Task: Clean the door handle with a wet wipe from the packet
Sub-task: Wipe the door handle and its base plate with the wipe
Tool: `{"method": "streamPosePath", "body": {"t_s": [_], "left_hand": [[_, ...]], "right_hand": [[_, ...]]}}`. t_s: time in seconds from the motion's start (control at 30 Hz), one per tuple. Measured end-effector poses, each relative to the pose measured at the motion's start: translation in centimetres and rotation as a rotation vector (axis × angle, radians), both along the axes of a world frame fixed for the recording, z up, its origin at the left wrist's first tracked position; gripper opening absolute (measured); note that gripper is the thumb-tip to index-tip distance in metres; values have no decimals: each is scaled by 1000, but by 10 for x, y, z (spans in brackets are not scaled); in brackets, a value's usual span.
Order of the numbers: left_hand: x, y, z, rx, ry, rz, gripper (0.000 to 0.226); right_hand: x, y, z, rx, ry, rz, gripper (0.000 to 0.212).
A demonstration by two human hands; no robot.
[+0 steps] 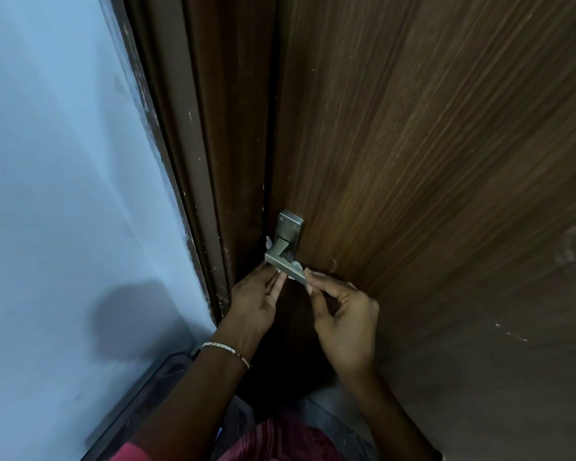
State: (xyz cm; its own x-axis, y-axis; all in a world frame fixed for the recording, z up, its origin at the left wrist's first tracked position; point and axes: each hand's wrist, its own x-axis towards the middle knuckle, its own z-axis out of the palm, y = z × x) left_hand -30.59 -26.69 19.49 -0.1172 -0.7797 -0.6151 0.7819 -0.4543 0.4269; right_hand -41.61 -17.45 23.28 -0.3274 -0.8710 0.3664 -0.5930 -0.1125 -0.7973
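The handle (281, 257) sits on the door (413, 161), close to the frame (213, 161). The wipe (289, 273) lies under the lever, and a corner shows left of the neck.

Left hand (256, 301): grip pinched on the wipe at the lever's underside.

Right hand (341, 316): grip curled, with thumb and forefinger closed on the lever's free end. Whether wipe lies between them cannot be told.

Step in hand, as judged: wiping the lever.
- Steady the free end with the right hand.
- Draw the wipe along every face, including the underside and neck.
- Then wipe the plate.
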Motion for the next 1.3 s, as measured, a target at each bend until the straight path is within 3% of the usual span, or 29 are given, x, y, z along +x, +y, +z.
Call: {"method": "streamPosePath", "body": {"t_s": [0.1,0.4,0.63,0.8,0.93,1.07,1.17,1.3], "left_hand": [[-1,0,-3,15,18,10,31],[5,0,-6,-104,86,-13,20],[-26,12,4,-166,-63,-149,25],[-13,4,9,-119,-37,-100,16],[-9,6,8,-134,-170,-95,17],[-3,4,8,-166,-294,44,23],[-6,5,9,-137,-232,93,22],[-5,2,13,-42,26,115,23]], "right_hand": [[0,1,-1,-9,2,-1,29],[1,1,-3,-14,-5,-10,29],[1,-1,-2,-14,37,-24,31],[1,1,-4,-31,5,-14,31],[2,1,-5,-29,8,-25,32],[2,2,-3,-22,-9,-16,32],[1,2,-1,-14,-9,-5,31],[-1,3,1,1,-21,31,32]]}}
